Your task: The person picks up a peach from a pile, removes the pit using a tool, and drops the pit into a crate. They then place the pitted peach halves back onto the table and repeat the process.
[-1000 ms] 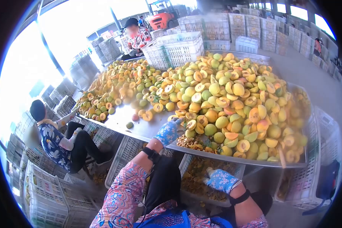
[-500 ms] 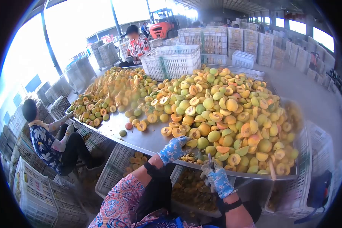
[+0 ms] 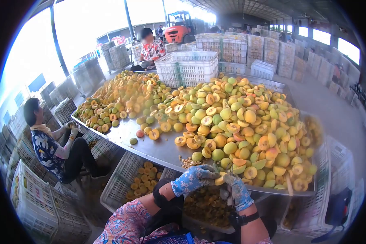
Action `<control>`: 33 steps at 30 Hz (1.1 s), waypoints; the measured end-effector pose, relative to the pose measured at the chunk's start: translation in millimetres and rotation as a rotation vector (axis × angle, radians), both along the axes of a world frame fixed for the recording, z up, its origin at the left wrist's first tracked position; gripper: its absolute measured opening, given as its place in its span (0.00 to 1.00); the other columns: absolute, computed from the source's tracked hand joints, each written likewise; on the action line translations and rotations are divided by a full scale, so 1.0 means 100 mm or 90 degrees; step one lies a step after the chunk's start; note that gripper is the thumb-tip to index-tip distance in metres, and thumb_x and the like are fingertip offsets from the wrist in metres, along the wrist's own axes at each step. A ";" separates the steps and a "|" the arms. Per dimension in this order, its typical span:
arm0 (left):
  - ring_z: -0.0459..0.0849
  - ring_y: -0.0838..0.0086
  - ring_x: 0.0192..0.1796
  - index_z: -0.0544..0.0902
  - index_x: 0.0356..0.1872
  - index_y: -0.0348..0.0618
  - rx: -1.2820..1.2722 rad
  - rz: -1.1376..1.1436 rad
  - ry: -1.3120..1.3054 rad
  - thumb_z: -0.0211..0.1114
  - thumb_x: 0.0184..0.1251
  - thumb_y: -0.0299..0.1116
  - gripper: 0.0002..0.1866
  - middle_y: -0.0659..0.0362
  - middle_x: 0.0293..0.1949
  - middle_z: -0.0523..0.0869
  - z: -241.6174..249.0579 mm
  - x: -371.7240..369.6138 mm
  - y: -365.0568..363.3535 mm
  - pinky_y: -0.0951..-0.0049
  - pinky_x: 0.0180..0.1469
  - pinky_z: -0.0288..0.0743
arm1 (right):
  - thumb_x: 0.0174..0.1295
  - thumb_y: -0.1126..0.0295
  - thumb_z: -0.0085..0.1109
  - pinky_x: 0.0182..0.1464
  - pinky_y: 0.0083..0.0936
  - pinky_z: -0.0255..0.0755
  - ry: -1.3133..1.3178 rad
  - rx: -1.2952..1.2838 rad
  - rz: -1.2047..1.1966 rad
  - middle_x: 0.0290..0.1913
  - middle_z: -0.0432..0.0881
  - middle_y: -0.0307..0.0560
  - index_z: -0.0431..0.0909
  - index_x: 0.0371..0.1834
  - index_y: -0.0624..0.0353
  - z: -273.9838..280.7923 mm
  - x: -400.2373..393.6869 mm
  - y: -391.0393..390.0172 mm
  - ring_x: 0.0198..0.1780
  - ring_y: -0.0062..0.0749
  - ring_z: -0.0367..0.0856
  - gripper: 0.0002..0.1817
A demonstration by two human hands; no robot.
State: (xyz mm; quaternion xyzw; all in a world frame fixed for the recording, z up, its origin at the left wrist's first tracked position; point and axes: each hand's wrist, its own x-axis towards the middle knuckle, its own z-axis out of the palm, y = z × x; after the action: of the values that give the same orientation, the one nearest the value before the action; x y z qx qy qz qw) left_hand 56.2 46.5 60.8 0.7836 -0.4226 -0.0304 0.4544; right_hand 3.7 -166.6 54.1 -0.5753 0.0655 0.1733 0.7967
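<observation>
At the table's front edge, my left hand (image 3: 196,179), in a blue flowered glove with a grey palm, is closed on a yellow fruit piece (image 3: 220,178). On the right side of that piece is my right hand (image 3: 236,190), gloved alike, with its fingers bent. Whether it also holds a tool is hidden. Halved and whole yellow-green fruit (image 3: 248,122) lies heaped on the metal table (image 3: 166,152) beyond my hands. A small pile of pits (image 3: 190,162) sits near my left hand. Below them stands a crate with dark orange pieces (image 3: 207,207).
A white crate (image 3: 187,67) stands on the table's far side. A crate of fruit halves (image 3: 144,179) is below the table at left. One person (image 3: 49,142) sits at the left, another (image 3: 152,51) behind the table. A wooden handle (image 3: 289,184) leans at the right edge.
Both hands have come together over the table's front edge, with the fruit piece between them. The pits now show beside my left hand. The seated person at left has drawn the hands together.
</observation>
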 end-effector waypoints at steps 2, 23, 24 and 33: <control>0.81 0.54 0.54 0.82 0.53 0.41 -0.014 -0.006 0.024 0.66 0.63 0.28 0.16 0.49 0.51 0.82 0.00 -0.02 -0.02 0.62 0.57 0.75 | 0.66 0.61 0.58 0.23 0.11 0.66 -0.005 0.046 -0.011 0.32 0.79 0.34 0.78 0.45 0.55 -0.15 0.02 0.02 0.24 0.15 0.73 0.11; 0.80 0.53 0.49 0.80 0.45 0.38 -0.032 0.095 -0.006 0.61 0.62 0.21 0.10 0.50 0.45 0.81 -0.28 -0.06 -0.12 0.61 0.54 0.75 | 0.64 0.63 0.59 0.17 0.15 0.63 0.009 0.068 -0.052 0.24 0.76 0.35 0.78 0.39 0.56 -0.15 -0.07 0.09 0.16 0.18 0.68 0.09; 0.80 0.52 0.46 0.80 0.43 0.38 -0.041 0.102 -0.039 0.60 0.63 0.22 0.08 0.49 0.42 0.81 -0.29 -0.05 -0.13 0.61 0.49 0.76 | 0.64 0.64 0.59 0.17 0.15 0.63 0.004 0.048 -0.032 0.23 0.75 0.34 0.78 0.39 0.56 -0.10 -0.08 0.12 0.16 0.18 0.69 0.08; 0.82 0.61 0.51 0.80 0.48 0.39 -0.105 0.115 0.317 0.63 0.62 0.22 0.12 0.53 0.45 0.82 -0.21 -0.14 0.18 0.66 0.56 0.75 | 0.63 0.71 0.57 0.18 0.20 0.64 -0.005 0.143 -0.146 0.21 0.72 0.38 0.72 0.42 0.57 -0.16 0.09 -0.07 0.16 0.23 0.70 0.07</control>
State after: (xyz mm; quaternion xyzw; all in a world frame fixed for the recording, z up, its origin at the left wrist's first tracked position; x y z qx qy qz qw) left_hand 42.3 64.7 39.4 0.7467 -0.2273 -0.1468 0.6076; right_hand 12.3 -173.7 37.9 -0.4716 0.1078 0.0851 0.8710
